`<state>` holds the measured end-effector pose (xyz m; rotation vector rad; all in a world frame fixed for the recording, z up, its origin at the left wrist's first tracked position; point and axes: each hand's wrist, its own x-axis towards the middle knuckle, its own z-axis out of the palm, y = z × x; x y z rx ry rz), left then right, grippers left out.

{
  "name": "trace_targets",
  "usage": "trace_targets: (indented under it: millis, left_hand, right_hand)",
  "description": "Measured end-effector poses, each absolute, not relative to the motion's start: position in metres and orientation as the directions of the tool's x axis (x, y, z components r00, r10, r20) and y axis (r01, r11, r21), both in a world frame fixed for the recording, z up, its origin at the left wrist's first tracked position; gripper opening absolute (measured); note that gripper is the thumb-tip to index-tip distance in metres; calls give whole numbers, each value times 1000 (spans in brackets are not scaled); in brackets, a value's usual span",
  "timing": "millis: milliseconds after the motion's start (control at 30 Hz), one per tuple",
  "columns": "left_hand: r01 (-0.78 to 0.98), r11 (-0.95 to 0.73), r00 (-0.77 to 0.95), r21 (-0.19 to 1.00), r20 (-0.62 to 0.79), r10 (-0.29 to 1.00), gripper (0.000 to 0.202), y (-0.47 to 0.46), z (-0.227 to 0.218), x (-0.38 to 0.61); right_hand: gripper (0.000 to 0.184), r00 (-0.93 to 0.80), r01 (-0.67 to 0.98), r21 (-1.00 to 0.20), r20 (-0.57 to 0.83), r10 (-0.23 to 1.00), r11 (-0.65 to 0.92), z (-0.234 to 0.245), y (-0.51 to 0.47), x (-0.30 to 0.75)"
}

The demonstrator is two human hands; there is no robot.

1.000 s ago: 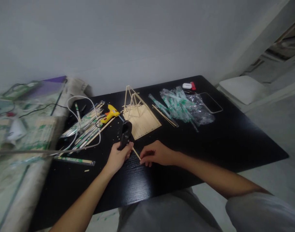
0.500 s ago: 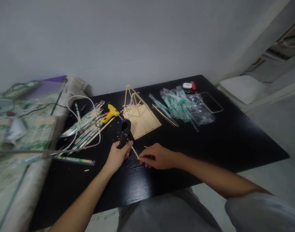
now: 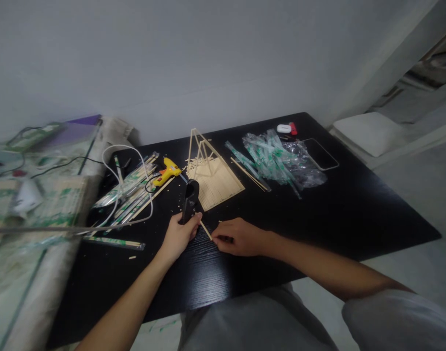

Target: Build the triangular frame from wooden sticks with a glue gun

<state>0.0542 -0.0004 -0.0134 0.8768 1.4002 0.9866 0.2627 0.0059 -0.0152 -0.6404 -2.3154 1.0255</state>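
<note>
My left hand [image 3: 179, 237] is closed around a black hand tool [image 3: 190, 195] with a rounded, hook-shaped head; its exact kind is unclear. A short thin wooden stick [image 3: 206, 230] slants from beside my left thumb to the fingertips of my right hand [image 3: 238, 237], which pinch its near end. Just beyond the tool lies a flat mat of wooden sticks [image 3: 223, 187] placed side by side. On it stands a pointed frame of sticks [image 3: 194, 146]. A yellow glue gun [image 3: 167, 171] rests left of the mat, its nozzle towards the tool.
Wrapped chopsticks [image 3: 131, 195] and a looping white cable [image 3: 150, 195] crowd the black table's [image 3: 281, 229] left side. Empty plastic sleeves [image 3: 268, 158], loose sticks [image 3: 248, 174], a phone [image 3: 319, 155] and a white earbud case [image 3: 283, 128] lie to the right. Small offcuts [image 3: 132, 257] are scattered.
Very little differs. The fingers of my right hand have shifted slightly at the stick's near end, while my left hand keeps its hold on the black tool.
</note>
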Motion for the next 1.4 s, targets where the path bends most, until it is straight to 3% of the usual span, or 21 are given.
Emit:
trace_targets:
  millis: [567, 667, 733, 867, 1000, 1133, 1233, 1400]
  left_hand:
    - [159, 314, 38, 936, -324, 945, 32, -2, -22, 45]
    - [125, 338, 52, 933, -346, 937, 31, -2, -16, 47]
    - [80, 354, 55, 932, -359, 932, 31, -1, -12, 48]
    - [43, 332, 75, 942, -335, 939, 36, -1, -10, 48]
    - [21, 284, 111, 959, -285, 952, 41, -1, -11, 46]
    - [-32, 288, 138, 957, -282, 950, 42, -1, -11, 45]
    - [-42, 284, 135, 958, -276, 952, 43, -1, -9, 46]
    - [-18, 242, 133, 970, -237, 962, 41, -3, -11, 45]
  right_hand:
    - [8, -806, 175, -770, 246, 539, 613, -20, 5, 260]
    - [9, -778, 164, -776, 278, 564, 609, -19, 9, 263]
    - [9, -708, 199, -791, 293, 643, 579, -17, 12, 265]
    - [21, -440, 339, -865, 202, 875, 370, -15, 19, 266]
    - [15, -325, 229, -957, 99, 940, 180, -16, 23, 265]
    - [19, -413, 21, -998, -58, 909, -54, -14, 23, 263]
    - [30, -569, -138, -947, -164, 806, -290, -16, 21, 261]
    - [43, -703, -203, -856, -212, 679, -476, -24, 20, 259]
